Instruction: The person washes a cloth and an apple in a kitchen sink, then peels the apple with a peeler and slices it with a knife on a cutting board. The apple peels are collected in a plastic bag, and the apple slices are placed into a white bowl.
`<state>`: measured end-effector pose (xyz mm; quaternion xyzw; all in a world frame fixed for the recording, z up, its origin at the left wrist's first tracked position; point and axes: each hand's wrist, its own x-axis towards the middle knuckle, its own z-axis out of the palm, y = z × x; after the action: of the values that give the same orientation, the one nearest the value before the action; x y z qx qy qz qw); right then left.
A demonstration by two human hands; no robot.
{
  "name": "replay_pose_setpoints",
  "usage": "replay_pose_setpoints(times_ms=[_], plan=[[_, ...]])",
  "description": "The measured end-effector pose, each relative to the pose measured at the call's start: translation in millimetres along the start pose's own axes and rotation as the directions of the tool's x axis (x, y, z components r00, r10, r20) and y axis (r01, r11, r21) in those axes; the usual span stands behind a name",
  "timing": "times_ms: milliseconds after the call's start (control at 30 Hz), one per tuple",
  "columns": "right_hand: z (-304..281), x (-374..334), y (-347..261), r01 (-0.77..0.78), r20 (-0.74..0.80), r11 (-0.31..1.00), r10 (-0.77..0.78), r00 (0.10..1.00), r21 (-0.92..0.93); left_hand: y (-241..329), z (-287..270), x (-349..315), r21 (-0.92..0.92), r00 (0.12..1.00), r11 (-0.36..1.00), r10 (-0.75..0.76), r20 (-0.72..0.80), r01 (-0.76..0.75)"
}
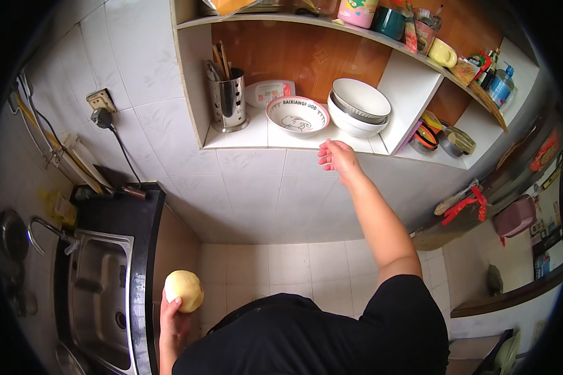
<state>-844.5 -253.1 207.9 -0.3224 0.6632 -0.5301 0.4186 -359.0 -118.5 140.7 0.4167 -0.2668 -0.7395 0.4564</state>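
Note:
Low at the left, beside the counter, my left hand [174, 322] is closed around a peeled potato [184, 291], pale yellow and rounded. My right arm stretches forward to the wall shelf. At the shelf's front edge, my right hand [340, 159] is open, fingers loosely bent and apart, with nothing in them. Just beyond its fingertips stands a white bowl with a red rim and a printed drawing [297, 117]. To the right of that sits a stack of white bowls [358, 128], the upper ones tilted. My hand appears apart from both.
A perforated metal utensil holder [229, 103] and a clear plastic lid [269, 92] share the shelf [281, 140]. Cups and bottles crowd the upper board. At left, a steel sink [130, 275] with a faucet [50, 230] is set in a black counter [119, 209]. A plug [101, 116] hangs in a wall socket.

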Motion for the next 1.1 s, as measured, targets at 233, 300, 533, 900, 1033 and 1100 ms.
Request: replay_pose_setpoints(times_ms=[233,300,533,900,1033,1100], plan=[[-98,89,-58,-0.115,-0.318,0.991,0.133,0.939,0.072,-1,-21,21,-0.044,0.999,0.998,-0.040,-0.025,0.039],[-133,106,-58,-0.263,-0.345,0.965,0.246,0.906,-0.001,3,-6,26,-0.046,0.998,0.998,-0.055,-0.023,0.054],[-172,149,-48,-0.235,-0.389,0.972,0.213,0.896,-0.010,1,4,19,-0.023,0.996,0.996,-0.083,-0.013,0.082],[-129,96,-88,0.054,-0.427,0.993,-0.004,0.904,0.104,0,-12,9,-0.012,0.996,0.999,-0.049,-0.075,0.048],[-97,61,-100,0.113,-0.283,0.986,-0.075,0.956,0.119,12,1,9,-0.013,1.000,1.000,-0.009,-0.024,0.009],[-77,43,-100,0.098,-0.164,0.987,-0.077,0.983,0.126,14,10,10,-0.019,1.000,1.000,0.009,-0.027,-0.009]])
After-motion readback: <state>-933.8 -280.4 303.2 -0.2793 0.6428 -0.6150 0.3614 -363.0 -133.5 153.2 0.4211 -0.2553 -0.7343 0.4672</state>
